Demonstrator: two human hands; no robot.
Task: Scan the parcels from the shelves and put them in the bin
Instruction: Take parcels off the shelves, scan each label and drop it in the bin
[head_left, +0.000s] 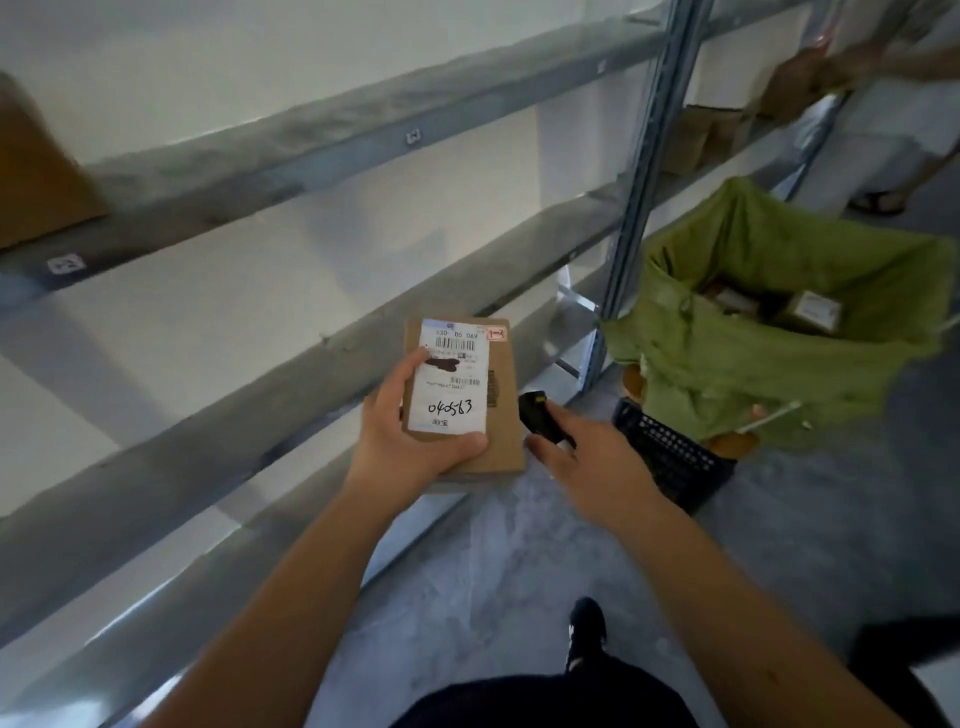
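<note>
The metal shelves run along the left. In front of them the left hand grips a flat cardboard parcel, its shipping label face up, thumb across the label. Just right, the right hand holds a small black scanner beside the parcel's edge. This looks like the scanning step; next, the scanner needs aiming at the barcode, then the parcel goes into the green-lined bin further right.

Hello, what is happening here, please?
A person stands at metal shelves. The left hand holds a parcel, label up. The right hand grips a black scanner beside it. The green-lined bin to the right already holds parcels; this one is not yet in.
</note>
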